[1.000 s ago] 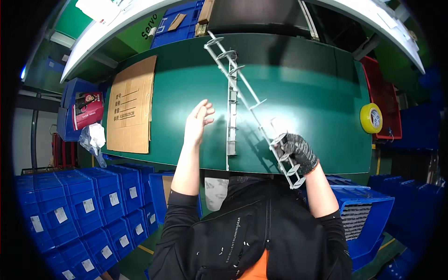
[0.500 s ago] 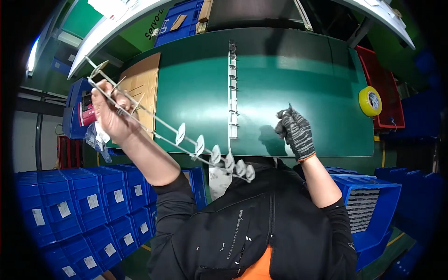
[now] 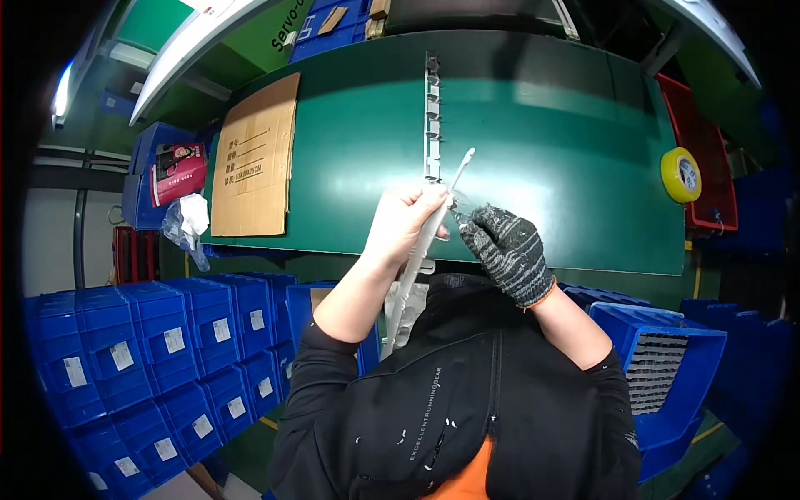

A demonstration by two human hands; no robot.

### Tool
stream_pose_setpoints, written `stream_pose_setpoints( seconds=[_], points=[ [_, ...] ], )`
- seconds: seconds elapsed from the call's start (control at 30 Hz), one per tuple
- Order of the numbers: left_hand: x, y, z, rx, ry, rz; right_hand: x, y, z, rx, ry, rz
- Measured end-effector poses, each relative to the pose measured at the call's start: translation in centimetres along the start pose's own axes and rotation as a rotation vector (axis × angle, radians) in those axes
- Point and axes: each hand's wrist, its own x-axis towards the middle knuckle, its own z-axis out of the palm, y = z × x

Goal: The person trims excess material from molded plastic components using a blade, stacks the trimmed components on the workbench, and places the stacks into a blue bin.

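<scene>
1. Left hand (image 3: 398, 221) pinches pale rod frame (image 3: 423, 240), its tail nearside; slack grip could drop it.
2. Gloved right hand (image 3: 508, 254) curled, hold unclear; tugging might bend frame.
3. Swinging tip could knock grey slotted strip (image 3: 433, 112) on desk (image 3: 358, 125) beyond hands.

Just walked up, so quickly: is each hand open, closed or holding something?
Left hand: closed, holding the grey frame.
Right hand: gloved, curled near the frame; grip cannot be told.
</scene>
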Motion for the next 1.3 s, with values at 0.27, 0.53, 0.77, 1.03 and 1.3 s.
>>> stream_pose_setpoints(
  seconds=[0.27,0.53,0.77,1.03,1.3],
  points=[
    [-0.1,0.0,0.5,-0.063,-0.083,-0.076,-0.3,-0.1,-0.4,-0.013,-0.042,0.078],
    [0.3,-0.1,0.8,-0.008,-0.138,-0.118,-0.4,0.1,-1.3,-0.379,0.074,-0.086],
    [0.6,-1.0,0.4,0.008,-0.113,-0.121,0.1,1.1,-2.2,0.327,0.233,0.236],
    [0.6,-0.7,0.5,-0.116,-0.153,-0.121,0.4,1.0,-0.7,0.223,-0.091,0.124],
    [1.0,-1.0,0.6,-0.138,-0.176,-0.123,0.4,1.1,-1.0,0.224,-0.13,0.218]
  ],
)
